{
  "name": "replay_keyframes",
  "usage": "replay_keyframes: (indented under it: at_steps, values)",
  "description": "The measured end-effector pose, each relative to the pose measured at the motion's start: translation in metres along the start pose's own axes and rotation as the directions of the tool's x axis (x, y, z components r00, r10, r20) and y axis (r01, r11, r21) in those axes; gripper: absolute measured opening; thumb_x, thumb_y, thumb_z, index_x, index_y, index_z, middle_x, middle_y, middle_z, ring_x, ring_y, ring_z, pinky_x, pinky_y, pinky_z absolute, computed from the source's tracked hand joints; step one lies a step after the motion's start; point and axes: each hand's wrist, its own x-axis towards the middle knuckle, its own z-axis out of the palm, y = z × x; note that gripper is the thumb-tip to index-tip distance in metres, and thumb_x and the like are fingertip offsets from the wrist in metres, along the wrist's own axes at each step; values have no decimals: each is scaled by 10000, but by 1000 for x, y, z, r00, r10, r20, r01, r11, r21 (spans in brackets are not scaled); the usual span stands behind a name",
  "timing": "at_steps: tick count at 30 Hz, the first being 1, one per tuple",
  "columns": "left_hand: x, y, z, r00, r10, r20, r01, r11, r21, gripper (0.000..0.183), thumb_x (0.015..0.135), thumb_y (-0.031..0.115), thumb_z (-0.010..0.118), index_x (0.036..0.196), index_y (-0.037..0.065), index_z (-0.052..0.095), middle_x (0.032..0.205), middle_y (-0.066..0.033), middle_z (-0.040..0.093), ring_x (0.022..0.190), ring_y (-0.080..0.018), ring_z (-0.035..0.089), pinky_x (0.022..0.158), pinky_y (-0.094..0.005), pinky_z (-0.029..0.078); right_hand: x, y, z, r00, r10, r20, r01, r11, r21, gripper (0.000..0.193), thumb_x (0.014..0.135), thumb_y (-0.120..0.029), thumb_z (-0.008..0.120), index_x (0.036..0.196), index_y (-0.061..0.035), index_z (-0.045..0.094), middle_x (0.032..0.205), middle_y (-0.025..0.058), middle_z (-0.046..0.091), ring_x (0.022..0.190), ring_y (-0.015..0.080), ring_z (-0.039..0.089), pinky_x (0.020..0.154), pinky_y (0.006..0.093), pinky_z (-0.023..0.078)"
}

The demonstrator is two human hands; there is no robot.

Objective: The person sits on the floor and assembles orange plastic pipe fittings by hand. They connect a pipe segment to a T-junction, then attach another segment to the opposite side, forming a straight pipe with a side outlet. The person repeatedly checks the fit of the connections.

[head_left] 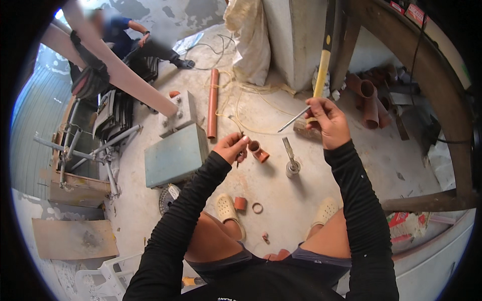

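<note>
Pinched in the fingers of my left hand (pixel 232 149) is a thin dark piece, mostly hidden, above the floor. My right hand (pixel 327 123) is closed around a thin pointed metal rod (pixel 293 119), its tip aimed down and left. A long yellow-and-black handle (pixel 324 65) rises from the same grip; whether it and the rod are one tool I cannot tell. Between and below my hands, a reddish-brown pipe fitting (pixel 259 152) lies on the floor. To its right stands a metal tool (pixel 292 168) with a narrow upright head and a round base.
A grey-green box (pixel 175 155) and a long reddish-brown pipe (pixel 213 103) are at left. Near my feet lie a short pipe piece (pixel 240 203) and a ring (pixel 257 208). More pipe fittings (pixel 369 103) sit under the bench at right. A person (pixel 125 40) sits far left.
</note>
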Motion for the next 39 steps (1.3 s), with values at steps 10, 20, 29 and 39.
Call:
replay_keyframes:
  at_steps: [10,20,29,39]
  values:
    - [-24,43,45,984,-9,179,45,979,-200,326,1060,224,621,1248,-39,659,987,-49,689,634,-30,481,562,-188,391,-15,13,33,986,114,125,-105,991,-82,290,1001,-314,721,1093,-40,752,889,18,712,824,89,663,695,256,561]
    - [-31,41,46,976,-97,197,124,983,-133,340,1005,213,708,1247,-22,658,978,-79,722,603,-38,472,554,-205,394,-20,15,44,974,199,109,-182,972,-151,344,991,-327,734,1090,2,742,859,27,690,774,105,633,694,260,532]
    - [-31,43,35,983,-67,170,105,968,-227,342,995,223,724,1237,-14,672,982,-70,743,608,-16,457,553,-179,364,-19,15,45,998,-42,44,58,863,-502,348,997,-371,707,1056,-31,754,722,28,707,695,95,681,667,265,549]
    - [-36,47,38,992,-47,118,58,994,-89,338,994,227,726,1234,-9,695,984,-61,753,603,-9,459,538,-179,367,-30,14,49,992,-19,121,76,871,-486,275,1006,-255,692,1061,10,741,816,93,749,750,138,738,711,282,568]
